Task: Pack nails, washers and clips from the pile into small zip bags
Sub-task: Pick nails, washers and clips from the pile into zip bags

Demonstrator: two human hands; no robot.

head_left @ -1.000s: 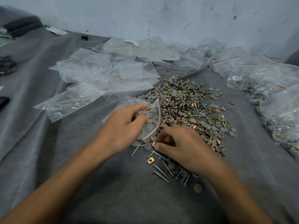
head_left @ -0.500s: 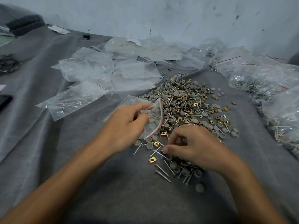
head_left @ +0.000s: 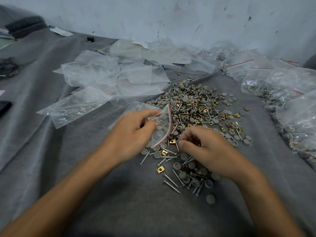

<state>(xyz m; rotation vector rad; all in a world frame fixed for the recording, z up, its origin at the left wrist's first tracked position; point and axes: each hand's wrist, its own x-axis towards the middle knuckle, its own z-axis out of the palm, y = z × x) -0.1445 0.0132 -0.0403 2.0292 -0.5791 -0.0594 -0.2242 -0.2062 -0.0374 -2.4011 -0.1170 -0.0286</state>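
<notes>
The left hand point(head_left: 132, 134) pinches the mouth of a small zip bag point(head_left: 161, 127) between thumb and fingers, holding its red-striped opening spread toward the pile; grey washers show through the plastic; the right hand point(head_left: 207, 151) rests on the near edge of the pile point(head_left: 196, 110), fingers curled together with the thumb tip pressed against them, though what they hold, if anything, I cannot tell; nails, grey washers and brass clips lie scattered beneath and around it on the grey cloth point(head_left: 119, 202); empty bags point(head_left: 102, 74) lie heaped beyond on the left; filled bags point(head_left: 282, 82) sit along the right, near the wall point(head_left: 171, 17).
</notes>
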